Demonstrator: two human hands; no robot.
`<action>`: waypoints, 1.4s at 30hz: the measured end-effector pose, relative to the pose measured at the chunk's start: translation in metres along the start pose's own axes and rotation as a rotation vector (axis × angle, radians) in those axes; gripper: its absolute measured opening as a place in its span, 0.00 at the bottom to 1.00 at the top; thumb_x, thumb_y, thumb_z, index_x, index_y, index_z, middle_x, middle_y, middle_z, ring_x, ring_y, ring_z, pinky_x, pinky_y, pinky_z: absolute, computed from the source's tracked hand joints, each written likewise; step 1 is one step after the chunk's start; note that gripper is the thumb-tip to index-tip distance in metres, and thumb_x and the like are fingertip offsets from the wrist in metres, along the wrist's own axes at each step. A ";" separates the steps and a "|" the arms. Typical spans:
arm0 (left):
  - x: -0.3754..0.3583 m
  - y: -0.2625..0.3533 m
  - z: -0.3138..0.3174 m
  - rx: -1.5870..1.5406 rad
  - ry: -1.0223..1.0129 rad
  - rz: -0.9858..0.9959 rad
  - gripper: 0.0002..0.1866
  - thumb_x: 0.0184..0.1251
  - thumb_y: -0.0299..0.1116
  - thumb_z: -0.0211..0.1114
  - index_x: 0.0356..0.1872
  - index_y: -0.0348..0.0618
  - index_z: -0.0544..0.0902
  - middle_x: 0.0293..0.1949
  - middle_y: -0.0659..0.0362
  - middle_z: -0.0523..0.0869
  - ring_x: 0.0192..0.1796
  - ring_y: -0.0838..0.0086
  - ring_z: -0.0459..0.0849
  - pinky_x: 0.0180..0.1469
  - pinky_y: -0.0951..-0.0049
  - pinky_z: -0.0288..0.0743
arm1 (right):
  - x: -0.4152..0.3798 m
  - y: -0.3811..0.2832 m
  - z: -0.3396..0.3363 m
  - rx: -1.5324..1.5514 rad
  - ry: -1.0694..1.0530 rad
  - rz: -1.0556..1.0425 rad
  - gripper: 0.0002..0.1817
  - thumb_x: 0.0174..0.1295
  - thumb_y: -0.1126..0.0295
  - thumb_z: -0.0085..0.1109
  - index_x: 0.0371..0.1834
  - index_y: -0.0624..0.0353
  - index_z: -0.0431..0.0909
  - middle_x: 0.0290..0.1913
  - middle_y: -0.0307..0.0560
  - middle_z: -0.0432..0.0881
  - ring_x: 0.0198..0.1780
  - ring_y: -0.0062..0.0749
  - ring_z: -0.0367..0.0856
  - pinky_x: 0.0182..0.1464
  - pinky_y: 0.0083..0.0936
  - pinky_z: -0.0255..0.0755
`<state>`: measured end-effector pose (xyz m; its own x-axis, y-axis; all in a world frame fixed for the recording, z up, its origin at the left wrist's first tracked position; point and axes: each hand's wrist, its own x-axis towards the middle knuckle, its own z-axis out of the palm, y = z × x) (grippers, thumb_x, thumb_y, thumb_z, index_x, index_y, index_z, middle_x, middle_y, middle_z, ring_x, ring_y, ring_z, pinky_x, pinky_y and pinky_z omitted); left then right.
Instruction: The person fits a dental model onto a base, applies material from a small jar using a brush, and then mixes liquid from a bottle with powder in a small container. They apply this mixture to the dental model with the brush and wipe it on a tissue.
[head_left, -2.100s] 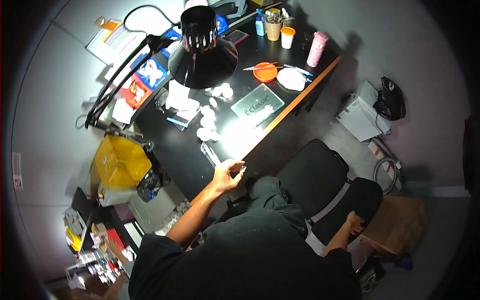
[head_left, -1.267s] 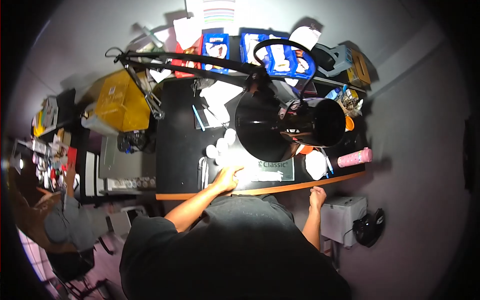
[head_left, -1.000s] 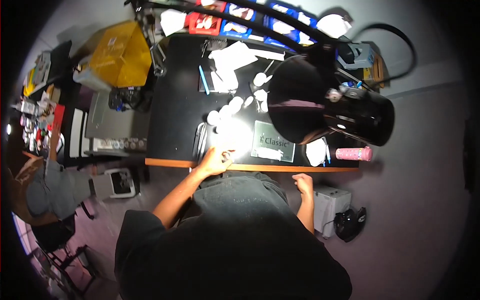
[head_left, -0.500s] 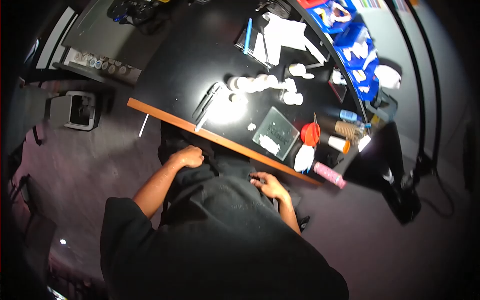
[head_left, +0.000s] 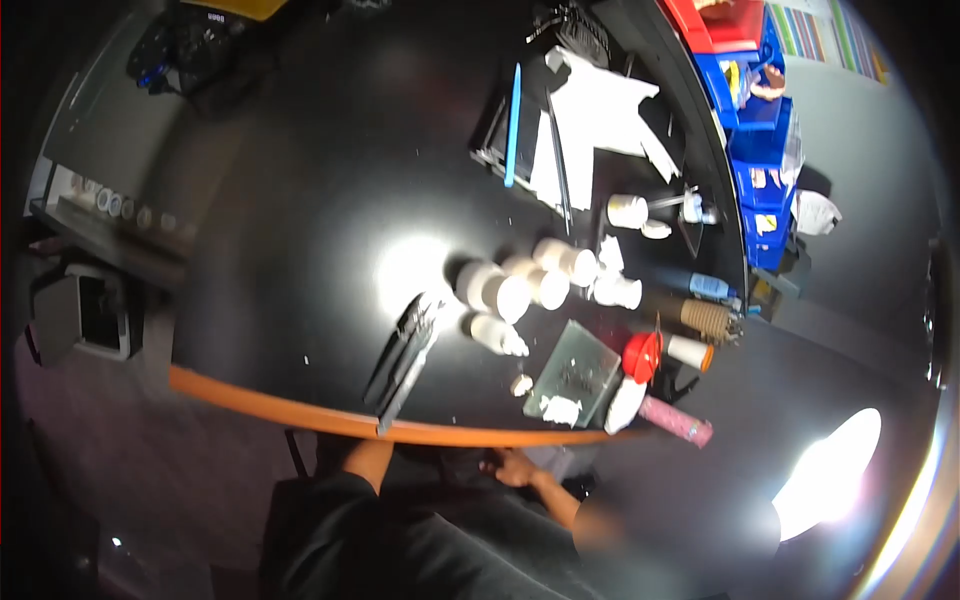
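Note:
My left forearm (head_left: 367, 463) reaches under the table's orange front edge (head_left: 450, 434), which hides the left hand. My right hand (head_left: 514, 467) is just below that edge, over my dark-clothed lap. Its fingers point left, apart, with nothing seen in them. On the tabletop, nearest to my right hand, lies a glass slab (head_left: 580, 365) with a crumpled white piece (head_left: 561, 409) on its near part. Left of the slab are a small whitish lump (head_left: 521, 384) and a white dropper bottle (head_left: 494, 334). Dark slim tools (head_left: 405, 365) lie near the front edge.
Several white jars (head_left: 507, 298) stand mid-table. A red bowl (head_left: 641, 355), a pink patterned cylinder (head_left: 677, 421) and a brown ribbed object (head_left: 706, 318) are at the right. White paper (head_left: 600, 105) and a blue stick (head_left: 514, 125) lie farther back. Blue bins (head_left: 760, 150) line the far side; a lamp (head_left: 835, 475) glows.
The view has swung up and forward, so the table fills more of it. My left hand has gone from sight under the table edge. The lamp head has turned bright toward the camera.

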<state>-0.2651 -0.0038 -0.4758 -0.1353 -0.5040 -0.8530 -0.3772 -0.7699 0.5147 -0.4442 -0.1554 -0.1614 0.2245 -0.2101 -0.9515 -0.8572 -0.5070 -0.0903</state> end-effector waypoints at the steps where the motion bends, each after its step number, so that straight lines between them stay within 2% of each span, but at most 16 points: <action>1: 0.005 -0.001 -0.004 0.001 0.000 0.007 0.37 0.75 0.45 0.62 0.83 0.47 0.68 0.84 0.45 0.64 0.86 0.50 0.58 0.86 0.50 0.55 | 0.008 0.007 0.000 0.035 -0.071 -0.026 0.38 0.74 0.44 0.61 0.78 0.57 0.70 0.74 0.63 0.77 0.78 0.61 0.71 0.78 0.50 0.66; 2: 0.009 -0.001 -0.007 0.002 0.003 0.014 0.37 0.76 0.45 0.62 0.83 0.47 0.68 0.83 0.45 0.64 0.85 0.50 0.58 0.86 0.50 0.55 | 0.018 0.025 0.013 0.193 -0.109 -0.028 0.32 0.74 0.47 0.62 0.73 0.55 0.77 0.69 0.58 0.83 0.71 0.53 0.80 0.74 0.45 0.71; 3: 0.012 -0.002 -0.013 -0.001 0.005 0.024 0.36 0.76 0.45 0.62 0.83 0.47 0.68 0.83 0.45 0.65 0.85 0.50 0.59 0.85 0.50 0.56 | 0.014 0.010 -0.005 0.167 -0.163 -0.005 0.24 0.73 0.53 0.63 0.66 0.54 0.84 0.63 0.53 0.88 0.65 0.47 0.85 0.68 0.41 0.75; 4: 0.014 -0.002 -0.018 0.002 0.008 0.031 0.36 0.76 0.45 0.62 0.82 0.47 0.68 0.83 0.45 0.65 0.85 0.50 0.59 0.85 0.50 0.56 | 0.015 0.008 -0.006 0.175 -0.114 0.003 0.19 0.72 0.57 0.64 0.61 0.52 0.87 0.59 0.51 0.90 0.61 0.41 0.87 0.66 0.39 0.76; 6: 0.018 -0.002 -0.034 0.004 0.019 0.046 0.36 0.76 0.46 0.61 0.82 0.46 0.69 0.82 0.45 0.66 0.84 0.50 0.60 0.85 0.51 0.57 | 0.018 0.007 -0.022 0.216 -0.133 -0.059 0.24 0.75 0.50 0.58 0.60 0.56 0.87 0.59 0.56 0.90 0.66 0.53 0.84 0.69 0.45 0.74; 13: 0.034 -0.002 -0.076 0.032 0.082 0.091 0.34 0.78 0.47 0.61 0.81 0.45 0.71 0.80 0.45 0.69 0.82 0.50 0.64 0.83 0.51 0.60 | 0.058 -0.005 -0.050 0.221 -0.056 -0.064 0.24 0.75 0.51 0.59 0.61 0.57 0.86 0.59 0.57 0.89 0.66 0.53 0.84 0.69 0.46 0.74; 22: 0.086 -0.016 -0.099 0.095 0.232 0.168 0.33 0.79 0.48 0.61 0.79 0.44 0.73 0.78 0.44 0.73 0.79 0.49 0.69 0.81 0.52 0.63 | 0.142 0.000 -0.029 0.133 0.213 -0.044 0.24 0.74 0.52 0.59 0.62 0.57 0.85 0.60 0.57 0.88 0.65 0.54 0.84 0.69 0.47 0.74; 27: 0.110 -0.035 -0.101 0.162 0.325 0.260 0.32 0.80 0.49 0.60 0.78 0.43 0.74 0.76 0.44 0.75 0.77 0.49 0.71 0.79 0.52 0.65 | 0.175 -0.001 0.006 0.047 0.476 0.022 0.24 0.73 0.52 0.59 0.62 0.58 0.85 0.60 0.57 0.88 0.65 0.54 0.84 0.69 0.48 0.74; 32: 0.093 -0.024 -0.108 0.259 0.415 0.471 0.31 0.81 0.50 0.60 0.77 0.43 0.76 0.75 0.44 0.77 0.76 0.49 0.74 0.78 0.53 0.67 | 0.182 0.004 0.040 -0.009 0.919 0.138 0.24 0.73 0.53 0.59 0.63 0.58 0.84 0.61 0.58 0.87 0.65 0.54 0.84 0.69 0.49 0.74; 34: 0.076 -0.015 -0.110 0.281 0.438 0.581 0.31 0.81 0.50 0.60 0.76 0.43 0.76 0.74 0.44 0.78 0.75 0.49 0.75 0.78 0.53 0.68 | 0.184 0.016 0.058 0.048 1.167 0.103 0.38 0.72 0.44 0.59 0.77 0.58 0.74 0.72 0.70 0.76 0.75 0.67 0.73 0.77 0.55 0.65; 36: 0.052 0.001 -0.111 0.315 0.448 0.706 0.31 0.82 0.51 0.60 0.76 0.42 0.77 0.73 0.44 0.79 0.74 0.49 0.76 0.77 0.53 0.69 | 0.188 0.022 0.073 0.041 1.249 0.099 0.46 0.71 0.42 0.60 0.87 0.53 0.59 0.82 0.69 0.62 0.82 0.71 0.59 0.83 0.61 0.51; 37: 0.037 0.006 -0.112 0.318 0.435 0.772 0.31 0.82 0.51 0.60 0.76 0.42 0.77 0.73 0.44 0.79 0.74 0.49 0.77 0.77 0.53 0.69 | 0.185 0.023 0.075 -0.003 1.251 0.114 0.47 0.71 0.42 0.60 0.88 0.53 0.57 0.84 0.69 0.60 0.83 0.72 0.56 0.84 0.62 0.48; 39: 0.005 0.012 -0.111 0.315 0.393 0.924 0.31 0.82 0.51 0.60 0.75 0.42 0.78 0.72 0.44 0.80 0.73 0.49 0.78 0.76 0.53 0.70 | 0.185 0.025 0.077 -0.041 1.386 0.082 0.47 0.71 0.43 0.61 0.88 0.53 0.56 0.84 0.68 0.59 0.84 0.71 0.54 0.86 0.61 0.45; 40: -0.015 0.010 -0.109 0.250 0.346 0.947 0.31 0.83 0.51 0.60 0.75 0.42 0.78 0.72 0.44 0.81 0.73 0.48 0.78 0.76 0.53 0.71 | 0.187 0.026 0.077 0.018 1.397 0.035 0.47 0.70 0.43 0.61 0.88 0.53 0.57 0.85 0.68 0.58 0.85 0.70 0.53 0.86 0.62 0.45; 41: -0.036 0.006 -0.109 0.078 0.258 1.084 0.30 0.83 0.52 0.59 0.74 0.41 0.79 0.69 0.44 0.84 0.70 0.50 0.82 0.74 0.54 0.73 | 0.191 0.029 0.077 0.075 1.406 -0.011 0.47 0.70 0.44 0.61 0.88 0.53 0.57 0.85 0.68 0.58 0.85 0.70 0.53 0.85 0.62 0.45; 42: -0.110 0.060 -0.107 0.267 0.248 0.701 0.30 0.82 0.53 0.62 0.70 0.38 0.82 0.62 0.45 0.88 0.65 0.52 0.86 0.70 0.56 0.77 | 0.195 0.028 0.077 0.133 1.413 -0.055 0.47 0.70 0.44 0.62 0.88 0.53 0.57 0.85 0.67 0.57 0.85 0.70 0.52 0.85 0.63 0.45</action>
<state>-0.1750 -0.0362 -0.3422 -0.2269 -0.9337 -0.2771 -0.4911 -0.1360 0.8604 -0.4601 -0.1459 -0.3717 0.4575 -0.8786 0.1367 -0.8512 -0.4772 -0.2185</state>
